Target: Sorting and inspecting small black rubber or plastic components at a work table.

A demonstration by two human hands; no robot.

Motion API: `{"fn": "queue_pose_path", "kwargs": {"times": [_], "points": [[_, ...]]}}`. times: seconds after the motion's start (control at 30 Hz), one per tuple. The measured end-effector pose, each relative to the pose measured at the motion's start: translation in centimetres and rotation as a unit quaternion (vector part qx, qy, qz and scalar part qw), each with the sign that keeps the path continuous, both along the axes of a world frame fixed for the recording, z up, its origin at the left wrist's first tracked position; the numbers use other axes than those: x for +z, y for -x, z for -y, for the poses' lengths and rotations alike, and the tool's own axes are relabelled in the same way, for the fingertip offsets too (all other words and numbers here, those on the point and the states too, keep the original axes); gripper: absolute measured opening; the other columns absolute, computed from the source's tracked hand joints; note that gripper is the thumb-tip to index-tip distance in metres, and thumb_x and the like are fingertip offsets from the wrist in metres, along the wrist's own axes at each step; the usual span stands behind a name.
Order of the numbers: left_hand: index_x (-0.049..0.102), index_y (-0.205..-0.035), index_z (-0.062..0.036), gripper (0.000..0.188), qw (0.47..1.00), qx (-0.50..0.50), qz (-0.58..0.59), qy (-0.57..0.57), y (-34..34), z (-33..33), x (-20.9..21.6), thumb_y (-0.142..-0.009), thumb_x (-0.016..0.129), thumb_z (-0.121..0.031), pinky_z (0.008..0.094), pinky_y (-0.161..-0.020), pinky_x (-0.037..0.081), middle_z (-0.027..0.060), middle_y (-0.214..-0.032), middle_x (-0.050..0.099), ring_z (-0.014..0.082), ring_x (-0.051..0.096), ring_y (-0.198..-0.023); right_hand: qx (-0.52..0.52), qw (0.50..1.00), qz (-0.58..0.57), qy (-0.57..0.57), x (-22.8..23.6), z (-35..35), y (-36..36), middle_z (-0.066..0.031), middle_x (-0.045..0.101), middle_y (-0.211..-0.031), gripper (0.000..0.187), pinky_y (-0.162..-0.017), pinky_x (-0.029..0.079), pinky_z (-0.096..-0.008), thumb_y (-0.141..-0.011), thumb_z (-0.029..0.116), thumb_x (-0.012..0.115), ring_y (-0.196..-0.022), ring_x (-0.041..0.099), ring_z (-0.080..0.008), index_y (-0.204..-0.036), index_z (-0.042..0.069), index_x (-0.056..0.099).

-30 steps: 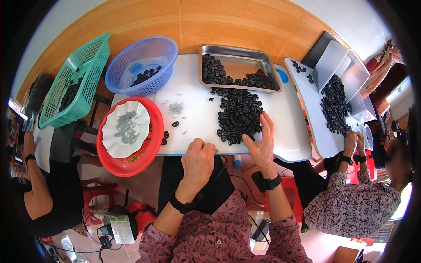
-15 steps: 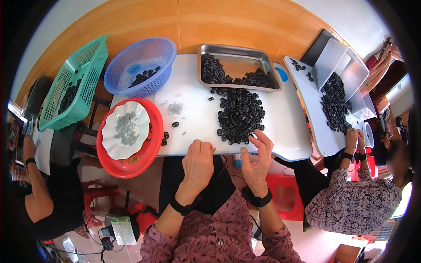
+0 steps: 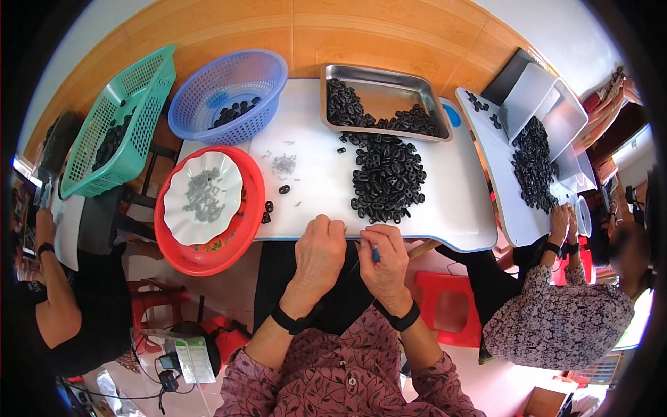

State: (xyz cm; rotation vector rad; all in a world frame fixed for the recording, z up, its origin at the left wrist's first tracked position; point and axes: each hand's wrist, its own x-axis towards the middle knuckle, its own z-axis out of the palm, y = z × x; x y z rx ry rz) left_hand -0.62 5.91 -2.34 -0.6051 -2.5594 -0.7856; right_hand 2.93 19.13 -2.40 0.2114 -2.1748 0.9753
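Note:
At the table's front edge my two hands are close together, fingertips almost meeting. My left hand [image 3: 321, 256] is closed in a pinch; whatever lies between thumb and fingers is too small to make out. My right hand [image 3: 386, 267] is closed too, with a small blue piece [image 3: 376, 255] showing by its fingers. A brown stick [image 3: 424, 248] sticks out beside that hand; whether it is held I cannot tell. Just beyond the hands lies a heap of small black two-holed pieces [image 3: 388, 177]. Small clear pieces [image 3: 283, 165] are scattered left of the heap.
Behind the heap stands a metal tray [image 3: 389, 73] with more black pieces. Leftward are a white scalloped dish [image 3: 177, 198] of clear pieces in a red basin [image 3: 208, 260], a blue colander [image 3: 180, 111] and a green basket [image 3: 156, 104]. Other people work at both sides.
My right hand has moved down and left from the heap's near edge to beside my left hand, its spread fingers now closed. The brown stick has come into view.

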Motion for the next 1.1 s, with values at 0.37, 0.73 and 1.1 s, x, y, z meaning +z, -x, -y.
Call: {"fn": "queue_pose_path", "kwargs": {"times": [0.37, 0.73, 1.1], "points": [[0.048, -0.077, -0.0029, 0.017, 0.993, -0.036, -0.056, 0.098, 0.5, -0.3, 0.5, -0.068, 0.062, -0.006, 0.0343, -0.055, 0.049, 0.0110, -0.078, 0.047, 0.0262, 0.054, -0.071, 0.004, 0.998, 0.048, 0.041, -1.1, 1.1, 0.0, -0.0120, 0.060, -0.092, 0.018, -0.059, 0.050, -0.0295, -0.074, -0.010, 0.064, -0.069, 0.060, -0.0234, -0.089, -0.001, 0.063], [0.060, -0.089, -0.0008, 0.008, 0.946, -0.109, 0.209, -0.222, -1.8, 2.5, 0.7, -0.084, 0.061, -0.007, 0.0323, -0.055, 0.047, 0.0106, -0.076, 0.061, 0.0228, 0.060, -0.063, 0.033, 0.985, 0.117, 0.122, 0.3, 2.3, -2.5, -0.0111, 0.060, -0.092, 0.019, -0.063, 0.049, -0.0273, -0.085, -0.004, 0.061, -0.071, 0.060, -0.0191, -0.103, 0.001, 0.065], [0.064, -0.094, -0.0008, 0.014, 0.754, -0.144, 0.504, -0.396, -2.6, 3.8, 2.0, -0.092, 0.059, -0.014, 0.0184, -0.056, 0.044, -0.0015, -0.078, 0.062, 0.0037, 0.054, -0.065, 0.066, 0.953, 0.172, 0.239, 0.4, 3.0, -4.1, -0.0087, 0.059, -0.092, 0.010, -0.067, 0.048, -0.0249, -0.089, 0.002, 0.059, -0.078, 0.058, -0.0153, -0.099, 0.001, 0.061]]}}
